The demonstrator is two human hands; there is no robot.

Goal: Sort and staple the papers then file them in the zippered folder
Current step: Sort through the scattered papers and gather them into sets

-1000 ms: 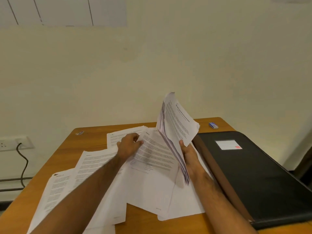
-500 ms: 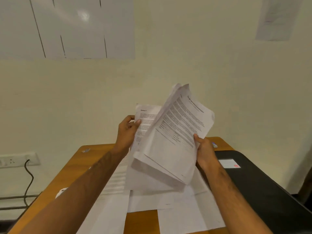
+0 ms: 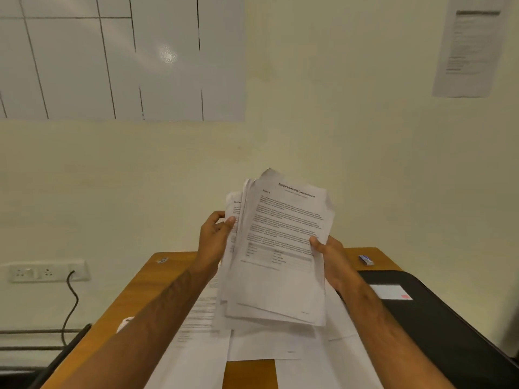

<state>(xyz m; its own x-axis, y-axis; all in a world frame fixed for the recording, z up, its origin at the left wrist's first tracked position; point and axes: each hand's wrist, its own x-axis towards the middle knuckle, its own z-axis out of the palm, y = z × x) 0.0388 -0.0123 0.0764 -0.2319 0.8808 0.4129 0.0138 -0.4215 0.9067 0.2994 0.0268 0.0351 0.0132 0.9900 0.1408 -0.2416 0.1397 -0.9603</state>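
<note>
I see a whiteboard [image 3: 120, 54] and a printed notice [image 3: 471, 49] on the wall, a socket strip [image 3: 45, 272] with a black cable [image 3: 70, 301] plugged in, left of the wooden desk [image 3: 134, 299].

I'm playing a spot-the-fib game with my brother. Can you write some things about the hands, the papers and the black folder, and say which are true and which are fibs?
1. Both hands hold the stack of papers up above the table. True: the left hand grips its left edge, the right hand its right edge.
2. The black folder lies to the left of the arms. False: it lies on the right side of the table.
3. More loose sheets lie on the table under the stack. True.
4. The small blue and white thing sits on top of the folder. False: it sits on the bare wood beyond the folder.
5. The folder has a white label on it. True.
</note>
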